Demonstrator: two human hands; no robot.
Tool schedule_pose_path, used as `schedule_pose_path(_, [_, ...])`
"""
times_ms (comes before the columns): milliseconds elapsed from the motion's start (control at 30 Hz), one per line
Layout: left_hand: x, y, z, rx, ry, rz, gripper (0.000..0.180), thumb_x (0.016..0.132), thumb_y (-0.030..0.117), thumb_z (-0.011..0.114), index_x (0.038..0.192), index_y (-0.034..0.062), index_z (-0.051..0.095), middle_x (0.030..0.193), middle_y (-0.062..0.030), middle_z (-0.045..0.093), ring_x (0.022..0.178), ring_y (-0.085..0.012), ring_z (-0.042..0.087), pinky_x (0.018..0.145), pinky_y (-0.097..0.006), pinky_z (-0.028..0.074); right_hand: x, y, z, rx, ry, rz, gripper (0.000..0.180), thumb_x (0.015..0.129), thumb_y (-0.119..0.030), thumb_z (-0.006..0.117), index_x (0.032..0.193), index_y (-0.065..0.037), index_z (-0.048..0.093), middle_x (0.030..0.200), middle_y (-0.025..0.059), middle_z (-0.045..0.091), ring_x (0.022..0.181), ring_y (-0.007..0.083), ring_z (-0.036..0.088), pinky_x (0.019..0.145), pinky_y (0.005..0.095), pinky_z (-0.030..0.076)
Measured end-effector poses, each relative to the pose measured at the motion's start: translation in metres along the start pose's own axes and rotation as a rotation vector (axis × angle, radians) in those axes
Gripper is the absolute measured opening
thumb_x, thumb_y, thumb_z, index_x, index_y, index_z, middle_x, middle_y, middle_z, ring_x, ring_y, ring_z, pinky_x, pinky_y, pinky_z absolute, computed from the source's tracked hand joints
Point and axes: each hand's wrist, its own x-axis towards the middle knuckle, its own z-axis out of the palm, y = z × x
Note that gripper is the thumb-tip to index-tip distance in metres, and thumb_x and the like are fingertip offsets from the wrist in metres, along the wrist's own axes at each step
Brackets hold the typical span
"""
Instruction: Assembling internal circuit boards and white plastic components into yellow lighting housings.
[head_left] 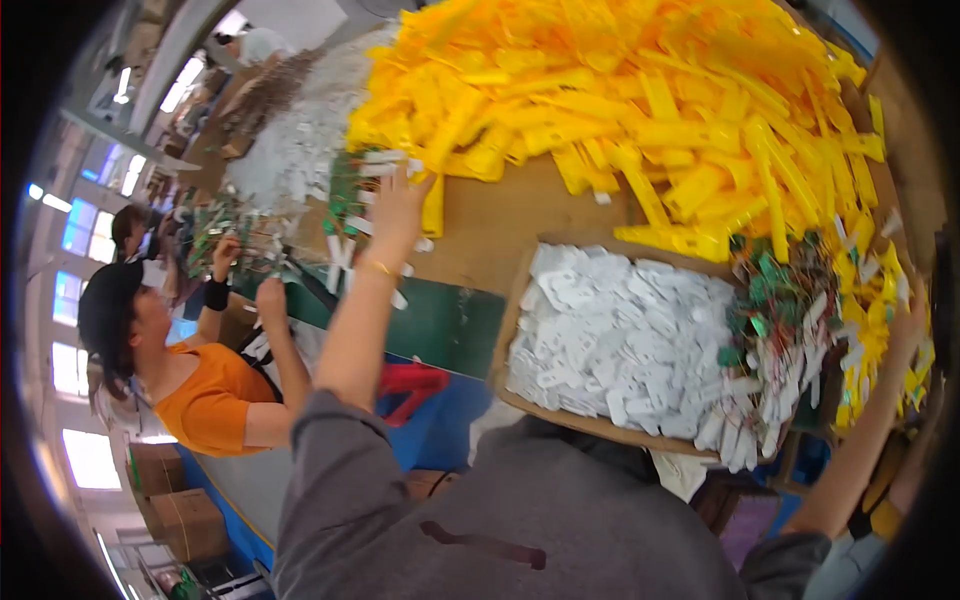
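Left grip (398,205) open, fingers spread at bright yellow plastic strips (640,100), heaped

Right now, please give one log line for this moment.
left hand: reaching into yellow plastic pieces | right hand: at pile edge | box: white parts

Long yellow plastic pieces (640,110) lie heaped in a loose, jumbled pile, spilling toward the table's right edge.

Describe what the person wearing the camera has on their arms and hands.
Both arms wear grey sleeves pushed up to about the elbow, leaving the forearms bare. The left hand is bare, with a thin gold-coloured bracelet at the wrist. The right hand appears bare too, though it sits at the blurred edge. No gloves or watch show.
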Motion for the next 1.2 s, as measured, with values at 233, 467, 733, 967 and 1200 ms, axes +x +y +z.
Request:
schedule_pose_path(233, [0.046,-0.018,0.026,0.024,-0.137,0.453,0.022,0.082,0.015,0.054,0.103,0.0119,0.06,0.138,-0.0163,0.035,0.127,-0.0319,0.035,0.099,-0.045,0.033,-0.203,-0.152,0.174,0.079,-0.595,-0.307,0.025,0.072,0.006,0.061,0.095,-0.003,0.065,0.09,0.0066,0.063,0.079,0.0145,0.06,0.065,0.0258,0.048])
schedule_pose_path(467, [0.039,0.054,-0.049,-1.135,0.156,-0.169,0.013,0.085,0.018,0.056,0.094,0.0092,0.054,0.085,-0.007,0.062,0.074,-0.0253,0.059,0.074,-0.036,0.045,-0.216,-0.125,0.217,-0.317,-0.564,-0.698,0.03,0.059,0.008,0.054,0.085,-0.003,0.064,0.084,0.0079,0.061,0.08,0.0267,0.059,0.066,0.0328,0.05])
schedule_pose_path(733, [-0.039,0.159,-0.132,-2.78,-0.738,-0.911,0.039,0.087,0.037,0.054,0.113,0.009,0.045,0.081,-0.0038,0.048,0.06,-0.0136,0.044,0.05,-0.025,0.039,-0.225,-0.133,0.226,-0.589,-0.577,-0.806,0.023,0.057,0.004,0.056,0.077,-0.006,0.062,0.079,0.0058,0.058,0.08,0.0249,0.056,0.059,0.0331,0.049])
schedule_pose_path(967, [-0.071,0.206,-0.138,-2.607,-0.569,-0.875,0.054,0.092,0.054,0.037,0.121,0.0085,0.042,0.08,-0.0012,0.049,0.064,-0.0092,0.047,0.047,-0.021,0.039,-0.267,-0.189,0.215,0.867,-0.961,0.443,0.01,0.085,-0.006,0.061,0.092,0.001,0.063,0.082,0.0048,0.064,0.063,0.0074,0.058,0.052,0.0207,0.047])
schedule_pose_path(1200, [-0.073,0.221,-0.146,-2.243,-0.637,-0.807,0.058,0.091,0.053,0.04,0.123,0.004,0.045,0.085,-0.0019,0.056,0.072,-0.0082,0.055,0.059,-0.021,0.046,-0.27,-0.175,0.222,0.856,-0.908,0.455,0.011,0.084,-0.006,0.062,0.092,0.002,0.062,0.075,0.005,0.064,0.059,0.0075,0.058,0.052,0.0209,0.048])
